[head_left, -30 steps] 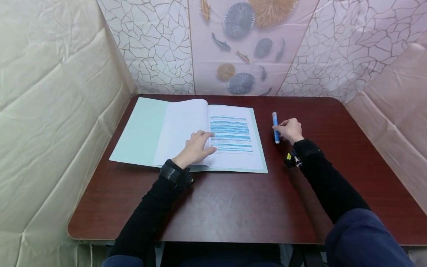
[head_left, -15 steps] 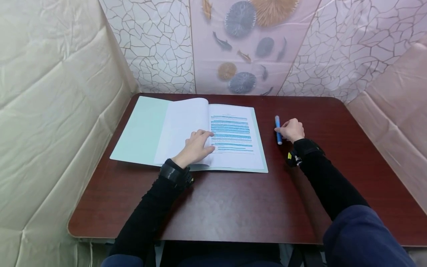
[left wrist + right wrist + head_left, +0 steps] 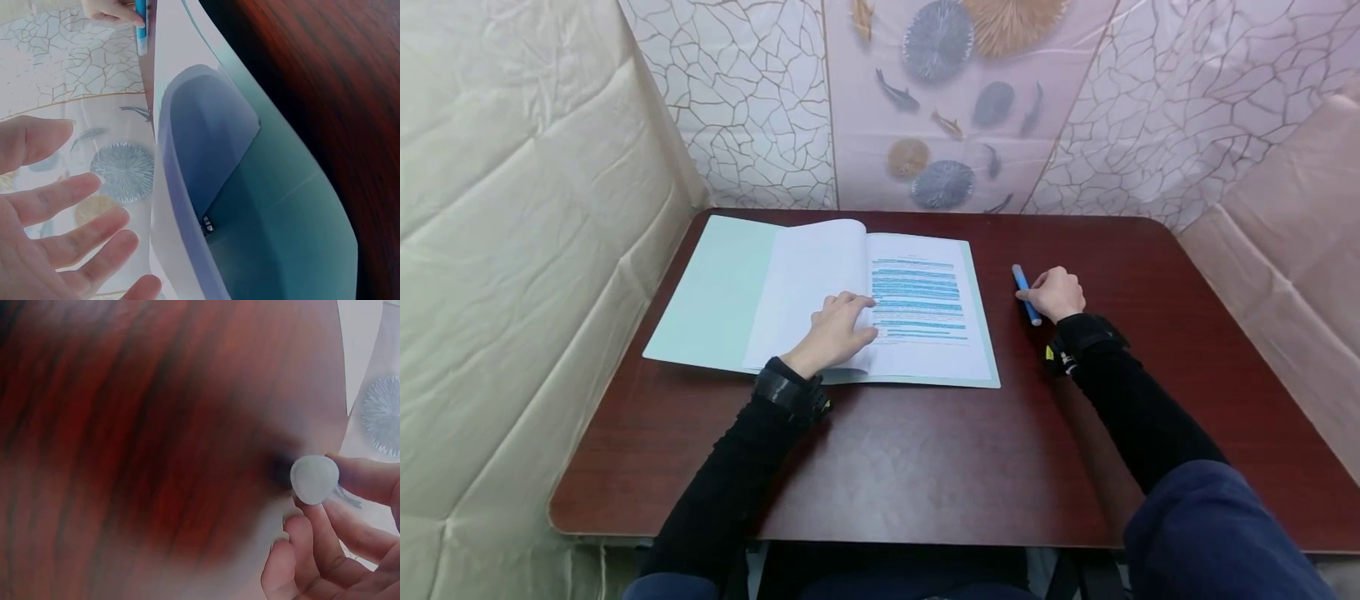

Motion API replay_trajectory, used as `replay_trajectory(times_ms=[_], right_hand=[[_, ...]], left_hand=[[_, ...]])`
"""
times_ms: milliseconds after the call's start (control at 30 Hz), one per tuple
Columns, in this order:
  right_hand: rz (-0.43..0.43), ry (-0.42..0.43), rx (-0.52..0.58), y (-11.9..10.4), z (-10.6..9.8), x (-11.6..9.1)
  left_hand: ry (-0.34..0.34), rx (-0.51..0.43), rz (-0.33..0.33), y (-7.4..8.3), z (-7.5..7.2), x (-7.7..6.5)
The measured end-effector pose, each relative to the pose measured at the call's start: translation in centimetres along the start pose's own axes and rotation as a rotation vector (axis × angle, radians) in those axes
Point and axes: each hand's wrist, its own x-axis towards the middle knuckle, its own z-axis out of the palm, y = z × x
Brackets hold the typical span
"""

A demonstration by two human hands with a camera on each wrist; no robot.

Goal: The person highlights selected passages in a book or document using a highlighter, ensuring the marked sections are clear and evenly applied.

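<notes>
A pale green folder (image 3: pixel 718 292) lies open on the table, with a white sheet (image 3: pixel 820 258) turned to the left and a page of blue-striped text (image 3: pixel 917 304) on the right. My left hand (image 3: pixel 838 327) is over the crease between them, fingers spread and thumb apart; contact with the paper cannot be told. To the right of the folder, my right hand (image 3: pixel 1056 293) pinches a blue marker pen (image 3: pixel 1029 312) between thumb and fingers. The right wrist view shows one pale round end of the marker (image 3: pixel 315 479) facing the camera.
The dark red wooden table (image 3: pixel 925 467) runs around the folder on all sides. Behind it stands a patterned backdrop (image 3: pixel 760 108). A cream padded cover (image 3: pixel 512 292) borders the left, and a pinkish one (image 3: pixel 1285 250) the right.
The marker pen has turned in my right hand; its far end now leans left and its near end has swung right. My left hand has stayed nearly in place.
</notes>
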Motion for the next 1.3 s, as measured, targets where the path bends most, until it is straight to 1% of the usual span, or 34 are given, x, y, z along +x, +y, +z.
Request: replay_trajectory(times_ms=[67, 167, 267, 367, 467, 567, 700, 900, 1033, 1167, 1300], right_hand=[[-0.004, 0.003, -0.008, 0.1, 0.2, -0.1], [-0.023, 0.032, -0.039, 0.0, 0.4, -0.1], [-0.083, 0.081, -0.057, -0.5, 0.6, -0.1], [-0.192, 0.095, -0.031, -2.0, 0.8, -0.4], [-0.316, 0.05, 0.023, -4.1, 1.3, -1.0], [-0.458, -0.006, 0.035, -6.3, 2.0, -2.0], [-0.643, -0.04, -0.017, -9.0, 3.2, -3.5], [-0.863, -0.077, -0.1, -12.8, 4.5, -5.9], [-1.008, -0.098, -0.155, -14.6, 5.4, -7.4], [-1.117, -0.142, -0.207, -16.2, 6.5, -9.0], [-1.181, -0.174, -0.26, -17.4, 7.5, -10.1]], left_hand=[[0.001, 0.009, -0.008, -0.1, -0.1, 0.0], [0.015, 0.012, -0.012, -0.2, -0.3, 0.0], [0.034, 0.015, -0.022, -0.2, -0.4, 0.0], [0.051, 0.023, -0.042, -0.2, -0.4, 0.1], [0.067, 0.025, -0.059, -0.1, -0.3, 0.1], [0.091, 0.011, -0.062, -0.2, -0.2, 0.0], [0.16, -0.02, -0.046, -0.4, -0.2, 0.0], [0.283, -0.076, -0.031, -0.8, -0.5, 0.0], [0.356, -0.102, -0.03, -1.0, -0.7, 0.0], [0.413, -0.109, -0.052, -1.3, -0.8, 0.0], [0.439, -0.12, -0.086, -1.5, -0.8, -0.1]])
